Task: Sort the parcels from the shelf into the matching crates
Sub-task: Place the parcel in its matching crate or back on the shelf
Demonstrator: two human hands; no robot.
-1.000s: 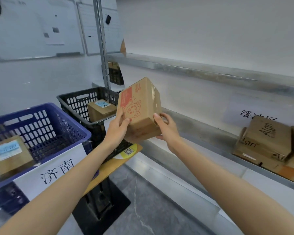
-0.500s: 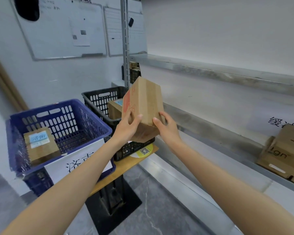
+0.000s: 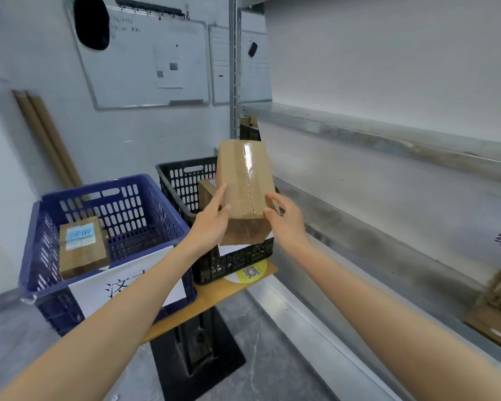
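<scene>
- The left hand (image 3: 211,224) and right hand (image 3: 287,221) clasp a taped parcel (image 3: 245,186) between them, thumbs on its taped face.
- The parcel is held in the air, tilted, over the black crate (image 3: 182,180), which holds another box (image 3: 207,195).
- The blue crate (image 3: 122,204), beside it on the worktop (image 3: 214,293), contains a labelled parcel (image 3: 81,247).

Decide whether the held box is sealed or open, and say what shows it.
Sealed. Clear tape runs along the middle seam of the box, and its flaps lie flat and closed.
</scene>
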